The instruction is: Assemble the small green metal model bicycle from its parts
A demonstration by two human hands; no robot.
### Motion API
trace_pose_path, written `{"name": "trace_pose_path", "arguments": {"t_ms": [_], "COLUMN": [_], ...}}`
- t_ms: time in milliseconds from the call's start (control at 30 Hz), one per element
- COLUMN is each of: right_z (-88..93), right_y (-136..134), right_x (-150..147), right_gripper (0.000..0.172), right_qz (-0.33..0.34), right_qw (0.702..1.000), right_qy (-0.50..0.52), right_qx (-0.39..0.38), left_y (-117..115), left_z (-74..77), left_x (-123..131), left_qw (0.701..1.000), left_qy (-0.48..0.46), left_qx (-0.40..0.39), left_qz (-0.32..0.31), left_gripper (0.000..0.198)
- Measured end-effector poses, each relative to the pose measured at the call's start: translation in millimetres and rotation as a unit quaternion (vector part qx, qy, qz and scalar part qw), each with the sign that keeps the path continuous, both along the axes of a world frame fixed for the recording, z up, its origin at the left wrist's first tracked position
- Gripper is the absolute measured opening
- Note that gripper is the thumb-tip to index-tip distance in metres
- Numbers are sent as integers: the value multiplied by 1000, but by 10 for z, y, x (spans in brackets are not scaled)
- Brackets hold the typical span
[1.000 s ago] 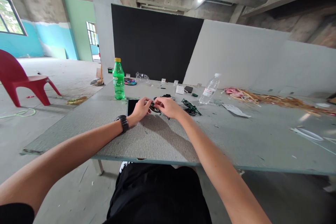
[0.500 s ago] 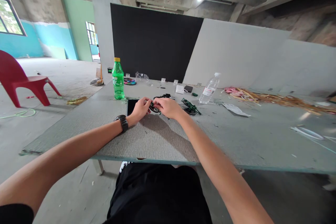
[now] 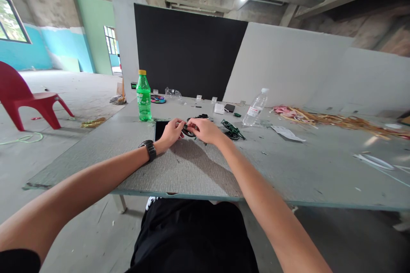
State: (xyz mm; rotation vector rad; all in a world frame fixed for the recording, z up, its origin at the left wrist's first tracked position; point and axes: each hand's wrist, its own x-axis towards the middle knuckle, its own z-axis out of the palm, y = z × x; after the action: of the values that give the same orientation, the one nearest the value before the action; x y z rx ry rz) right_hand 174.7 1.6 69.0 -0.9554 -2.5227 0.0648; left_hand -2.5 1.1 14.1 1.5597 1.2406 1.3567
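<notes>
Both my hands meet over the middle of the grey table [image 3: 288,170]. My left hand [image 3: 172,132], a black watch on its wrist, pinches a small black ring-shaped piece [image 3: 188,131] with red marks. My right hand [image 3: 205,130] pinches the same piece from the other side, fingers curled. The piece is mostly hidden by my fingers. A dark flat tablet [image 3: 160,129] lies just left of my left hand. A green and black wire model [image 3: 232,130] rests on the table to the right of my right hand.
A green soda bottle [image 3: 143,96] stands at the back left, a clear water bottle [image 3: 255,108] at the back right. Straw and pink scraps [image 3: 323,118] are strewn far right. A red plastic chair [image 3: 22,98] stands on the floor at left.
Barely anything differs; my hands keep pinching the small piece in the same spot, and the view has shifted slightly.
</notes>
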Motion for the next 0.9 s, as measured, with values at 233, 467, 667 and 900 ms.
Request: {"name": "trace_pose_path", "arguments": {"t_ms": [233,467,667,900], "right_z": [-4,-55,-68,-35], "right_y": [7,18,10,4], "right_x": [0,-12,-25,-21], "right_gripper": [12,13,22,19], "right_qz": [-1,-30,-55,-30], "right_qw": [1000,998,994,998], "right_qy": [9,-29,-56,-26], "right_qx": [8,55,79,46], "left_y": [0,24,32,25], "left_z": [-3,-20,-38,-34], "left_x": [-3,-7,-11,-3], "left_qw": [1000,1000,1000,1000], "left_qy": [1,3,14,10], "left_qx": [2,9,11,11], "left_qz": [5,4,4,-1], "left_gripper": [17,17,17,18]}}
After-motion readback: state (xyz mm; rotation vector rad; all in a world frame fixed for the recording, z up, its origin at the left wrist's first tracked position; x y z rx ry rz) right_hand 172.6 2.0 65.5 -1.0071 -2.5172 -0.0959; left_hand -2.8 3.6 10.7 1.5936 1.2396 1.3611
